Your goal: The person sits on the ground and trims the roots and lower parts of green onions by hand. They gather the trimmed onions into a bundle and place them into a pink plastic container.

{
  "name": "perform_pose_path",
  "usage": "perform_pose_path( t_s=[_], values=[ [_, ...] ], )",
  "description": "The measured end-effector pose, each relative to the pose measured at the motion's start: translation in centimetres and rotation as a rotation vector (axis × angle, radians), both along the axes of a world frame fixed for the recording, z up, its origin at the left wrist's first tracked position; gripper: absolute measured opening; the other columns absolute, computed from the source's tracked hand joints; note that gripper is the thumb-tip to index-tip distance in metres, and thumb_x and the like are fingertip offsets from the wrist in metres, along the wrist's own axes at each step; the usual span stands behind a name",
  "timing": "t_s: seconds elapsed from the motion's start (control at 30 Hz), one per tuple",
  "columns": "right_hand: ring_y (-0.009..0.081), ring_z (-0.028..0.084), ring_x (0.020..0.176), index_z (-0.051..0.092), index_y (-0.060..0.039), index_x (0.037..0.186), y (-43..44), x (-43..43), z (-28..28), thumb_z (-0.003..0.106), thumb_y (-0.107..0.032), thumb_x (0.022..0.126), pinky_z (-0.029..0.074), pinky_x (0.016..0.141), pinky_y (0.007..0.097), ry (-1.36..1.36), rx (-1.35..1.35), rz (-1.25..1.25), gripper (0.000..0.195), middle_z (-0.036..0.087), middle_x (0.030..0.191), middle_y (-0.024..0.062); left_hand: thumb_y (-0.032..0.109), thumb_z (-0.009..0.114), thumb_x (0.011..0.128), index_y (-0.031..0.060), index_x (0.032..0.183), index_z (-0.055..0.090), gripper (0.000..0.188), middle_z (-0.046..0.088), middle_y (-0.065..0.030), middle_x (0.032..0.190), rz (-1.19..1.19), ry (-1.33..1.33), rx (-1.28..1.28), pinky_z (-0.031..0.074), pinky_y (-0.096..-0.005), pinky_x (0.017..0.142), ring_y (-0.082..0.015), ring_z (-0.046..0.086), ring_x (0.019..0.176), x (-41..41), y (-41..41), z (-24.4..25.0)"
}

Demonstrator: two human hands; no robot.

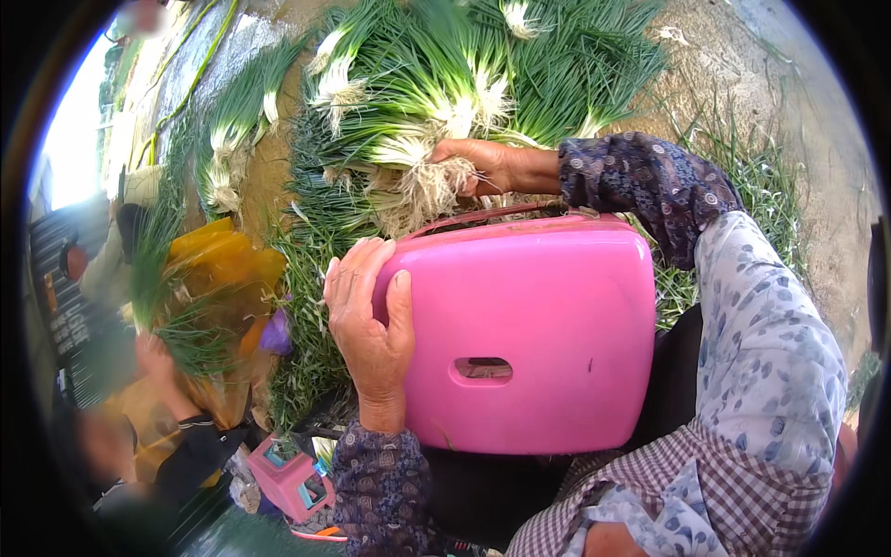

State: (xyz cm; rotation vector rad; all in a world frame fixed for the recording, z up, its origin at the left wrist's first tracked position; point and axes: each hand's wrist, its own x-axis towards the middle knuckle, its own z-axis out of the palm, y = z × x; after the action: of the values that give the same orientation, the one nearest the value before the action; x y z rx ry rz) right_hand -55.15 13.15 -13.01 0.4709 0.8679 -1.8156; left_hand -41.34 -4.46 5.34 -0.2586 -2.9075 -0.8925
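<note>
A pink plastic stool [536, 313] with an oval slot in its seat stands right before me. My left hand [372, 313] grips the stool's left edge, thumb on the seat and fingers along the rim. Beyond its far side, my right hand [480, 166] is closed around the root end of a scallion bunch [400, 152]. Pale, stringy roots [435, 184] spill below the fingers, and the green leaves point left. Behind it lies a large heap of scallions [431, 63], with white stalks and roots showing in several bunches.
Leaf trimmings [313, 369] litter the ground left of the stool, and more [752, 181] lie at right. Another person's hand [156, 358] holds scallions by an orange plastic bag [223, 257]. A small pink step stool [292, 480] stands lower left. A yellow-green hose [184, 97] runs beyond.
</note>
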Motion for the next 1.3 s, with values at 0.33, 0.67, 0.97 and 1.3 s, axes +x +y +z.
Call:
perform_pose_path(
  t_s=[0.33, 0.67, 0.97, 1.3],
  values=[
    [0.0014, 0.039, 0.042, 0.053, -0.0139, 0.092, 4.8, 2.1, 16.6, 0.071, -0.022, 0.078, 0.027, 0.032, 0.0133, 0.139, 0.081, -0.139, 0.024, 0.055, 0.067, -0.0043, 0.020, 0.058, 0.088, -0.0003, 0.105, 0.063, 0.027, 0.064, -0.0153, 0.105, -0.047, 0.118, 0.039, 0.034, -0.0440, 0.104, -0.0305, 0.057, 0.107, 1.0, -2.3, -1.0],
    [0.0030, 0.043, 0.045, 0.056, -0.0068, 0.088, 0.9, 12.8, 31.2, 0.062, -0.022, 0.081, 0.030, 0.033, 0.0145, 0.396, 0.175, -0.074, 0.018, 0.052, 0.066, -0.0028, 0.023, 0.064, 0.088, -0.0032, 0.098, 0.067, 0.028, 0.069, -0.0171, 0.090, 0.274, 0.215, 0.533, 0.050, -0.0315, 0.077, -0.0252, 0.067, 0.085, 1.4, -4.7, -2.4],
    [0.0119, 0.053, 0.097, 0.064, -0.0080, 0.109, -0.4, 33.7, 27.2, 0.067, -0.032, 0.082, 0.045, 0.080, 0.0336, 0.371, 0.360, 0.028, 0.036, 0.061, 0.107, 0.0050, 0.003, 0.062, 0.086, -0.0046, 0.115, 0.059, 0.030, 0.064, -0.0076, 0.097, 0.454, 0.150, 1.081, 0.047, -0.0267, 0.078, -0.0163, 0.060, 0.085, 3.9, -15.3, -3.5],
    [0.0055, 0.050, 0.053, 0.059, -0.0011, 0.113, 6.1, 38.8, 20.6, 0.064, -0.031, 0.091, 0.041, 0.046, 0.0221, 0.919, 0.816, -0.070, 0.037, 0.060, 0.073, 0.0005, 0.003, 0.057, 0.086, -0.0016, 0.131, 0.045, 0.046, 0.056, -0.0154, 0.117, 0.773, 0.178, 1.220, 0.046, -0.0361, 0.090, -0.0283, 0.059, 0.104, 17.2, -15.2, 2.5]
  ],
)
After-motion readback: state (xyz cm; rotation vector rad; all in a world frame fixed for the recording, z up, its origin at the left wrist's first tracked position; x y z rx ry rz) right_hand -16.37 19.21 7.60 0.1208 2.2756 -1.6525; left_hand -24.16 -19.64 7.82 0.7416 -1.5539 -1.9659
